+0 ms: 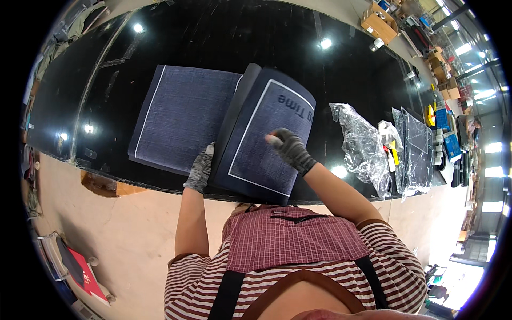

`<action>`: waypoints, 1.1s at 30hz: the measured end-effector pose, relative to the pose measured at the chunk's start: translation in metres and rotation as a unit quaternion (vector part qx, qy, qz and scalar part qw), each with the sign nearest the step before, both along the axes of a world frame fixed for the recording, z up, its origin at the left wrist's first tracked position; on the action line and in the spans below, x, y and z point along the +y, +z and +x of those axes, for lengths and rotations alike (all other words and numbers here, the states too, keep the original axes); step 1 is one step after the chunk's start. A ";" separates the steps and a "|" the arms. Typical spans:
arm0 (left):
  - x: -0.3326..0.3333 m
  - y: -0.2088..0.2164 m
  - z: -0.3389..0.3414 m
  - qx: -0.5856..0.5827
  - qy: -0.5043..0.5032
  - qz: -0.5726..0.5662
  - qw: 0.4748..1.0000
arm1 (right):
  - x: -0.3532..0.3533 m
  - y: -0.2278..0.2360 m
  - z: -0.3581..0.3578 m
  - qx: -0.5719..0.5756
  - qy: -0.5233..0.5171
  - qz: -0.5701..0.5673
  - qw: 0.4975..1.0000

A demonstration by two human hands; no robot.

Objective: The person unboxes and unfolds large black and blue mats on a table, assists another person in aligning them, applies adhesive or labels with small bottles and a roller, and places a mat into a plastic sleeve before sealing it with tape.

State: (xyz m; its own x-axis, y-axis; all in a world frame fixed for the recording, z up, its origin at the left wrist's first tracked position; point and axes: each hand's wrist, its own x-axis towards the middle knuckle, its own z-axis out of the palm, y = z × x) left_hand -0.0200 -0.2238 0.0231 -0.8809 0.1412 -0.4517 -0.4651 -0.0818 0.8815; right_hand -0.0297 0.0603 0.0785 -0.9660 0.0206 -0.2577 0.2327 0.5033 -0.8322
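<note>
A dark blue woven-look floor mat (184,109) with a thin white border line lies on the black table at left of centre. Its right part, or a second mat like it, forms a bent-over flap (261,144) that curls up from a rounded fold and bears dark lettering. My left hand (201,169), in a grey knit glove with bare fingertips, is closed at the near edge beside the fold; some fingers are hidden. Over the flap's face hovers my right hand (292,151), gloved alike, fingers loosely bent and apart with nothing in them.
Crumpled clear plastic wrap (362,149) lies on the black table (224,32) to the right. Beside it is a plastic-wrapped dark package (416,154), with a yellow-handled tool (394,153) between them. Cardboard boxes (380,22) stand beyond the far right edge.
</note>
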 end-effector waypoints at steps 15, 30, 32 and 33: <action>-0.014 -0.011 -0.006 -0.036 -0.039 -0.050 0.997 | 0.107 -0.007 0.032 -0.049 -0.233 -0.314 0.919; -0.089 0.013 -0.008 0.029 0.226 0.104 0.968 | -0.189 0.141 -0.109 0.010 0.022 -0.290 0.957; -0.128 0.003 -0.011 0.042 0.322 0.301 0.897 | -0.233 0.111 -0.123 -0.035 0.085 -0.368 0.925; -0.145 0.003 -0.014 0.033 0.358 0.412 0.837 | -0.241 0.090 -0.129 -0.094 0.118 -0.423 0.894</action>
